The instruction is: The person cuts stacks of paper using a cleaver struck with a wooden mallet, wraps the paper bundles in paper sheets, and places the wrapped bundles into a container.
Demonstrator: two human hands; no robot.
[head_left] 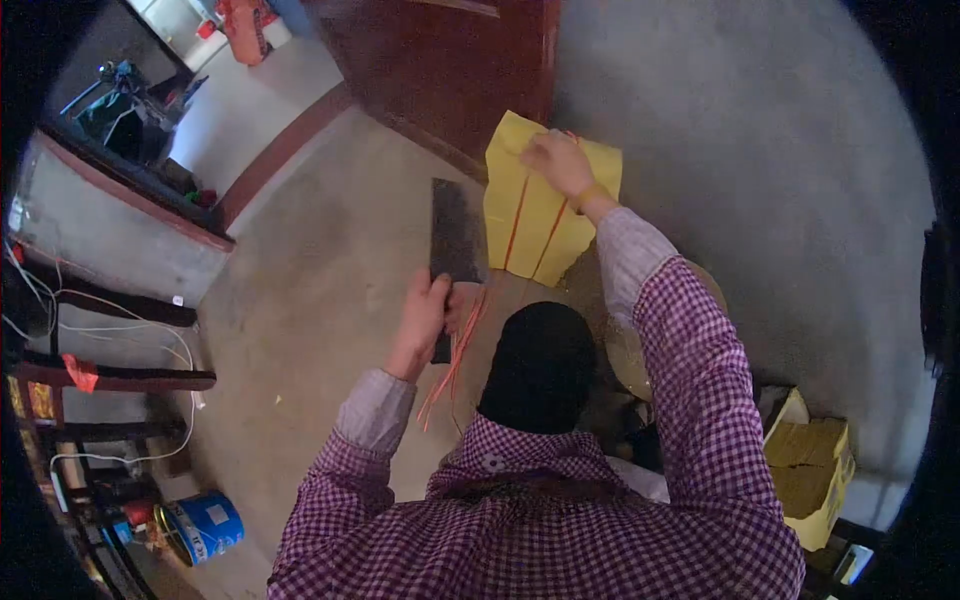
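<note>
My left hand (425,312) is closed around the lower end of a dark, flat, rectangular cleaver (456,232); its blade points away from me. A bundle of thin orange strings (458,350) hangs from the same hand. To the right, a yellow sheet (510,200) with red stripes stands partly upright near the door. My right hand (562,165) is at its upper part, fingers bent together on it; the fingertips' exact hold is partly hidden. A black rounded shape (537,368) lies between my arms.
A brown door (440,70) is ahead. Dark wooden furniture (120,377) with white cables and a blue tin (205,527) stand at left. At right is a yellow cardboard box (812,475). A doorway at upper left shows a parked vehicle (125,110).
</note>
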